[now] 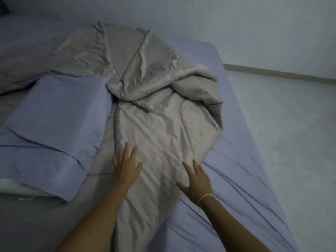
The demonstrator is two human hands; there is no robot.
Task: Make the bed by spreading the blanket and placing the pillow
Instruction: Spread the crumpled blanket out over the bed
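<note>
Blanket (160, 113): grey, quilted, bunched in a long twisted heap down the middle of the bed (241, 179); a rolled fold sits at its far right, a flatter spread runs off to the far left. Not yet spread.

Pillow (60, 113): lilac case, lying flat at the left, its right edge touching the blanket heap. Not yet placed.

Left hand (126, 167): palm down, fingers splayed, flat on the near part of the blanket. Grip open; nothing held.

Right hand (197, 178): palm down, fingers splayed, on the blanket's near right edge where it meets the lilac sheet. Grip open; nothing held. Thin band (205, 196) at the wrist.

Step in hand, judged: finding an edge to open the heap.

Handling note: pressing flat will only smooth the top layer. Better to pinch a hem or corner in each hand, lift clear of the twist, and draw the hands well apart toward the bed's sides. Move the pillow off the blanket's edge first, so that the cloth does not drag it.
</note>
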